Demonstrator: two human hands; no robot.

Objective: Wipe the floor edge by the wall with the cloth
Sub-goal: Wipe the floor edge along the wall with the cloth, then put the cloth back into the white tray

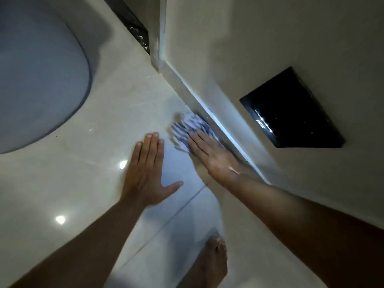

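Note:
A blue-and-white striped cloth (188,129) lies crumpled on the glossy pale floor tiles, right against the floor edge (220,126) where the beige wall meets the floor. My right hand (209,151) presses flat on the cloth's near part, fingers stretched toward the wall. My left hand (146,171) rests flat on the floor to the left of the cloth, fingers together, thumb spread, holding nothing. The cloth's near part is hidden under my right fingers.
A black glossy wall panel (291,109) is set in the wall above the edge. A large rounded white fixture (37,75) fills the far left. A dark marble strip (133,23) and wall corner (160,59) lie ahead. My bare foot (212,260) stands near the bottom.

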